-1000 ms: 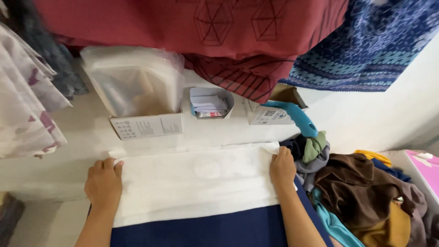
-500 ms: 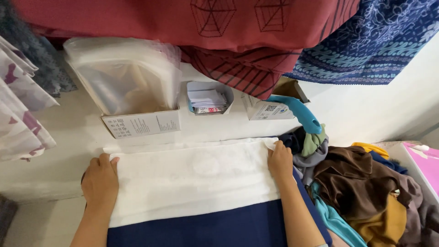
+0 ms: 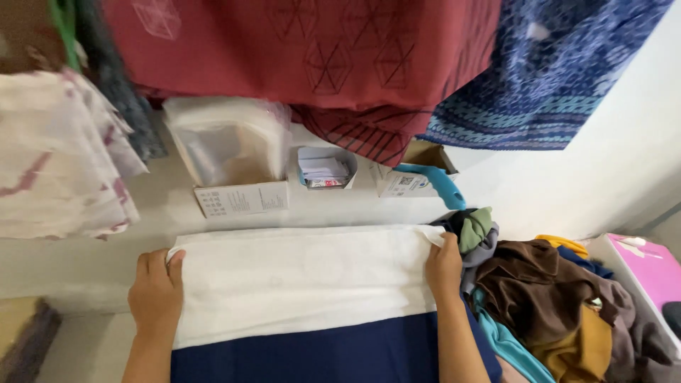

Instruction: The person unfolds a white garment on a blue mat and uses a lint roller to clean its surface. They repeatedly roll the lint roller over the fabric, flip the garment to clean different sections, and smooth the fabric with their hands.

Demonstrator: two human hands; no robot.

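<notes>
Left hand point(image 3: 155, 292), right hand point(image 3: 445, 268) grip white cloth point(image 3: 298, 280) edges.

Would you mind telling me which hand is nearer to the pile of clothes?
The right hand is nearer, right beside the pile of clothes. The left hand is at the far end of the white cloth.

A white cloth point(image 3: 298, 280), folded into a broad flat rectangle, lies spread across a navy blue cloth point(image 3: 319, 354) on the table, its far corners pinched at either end.
</notes>
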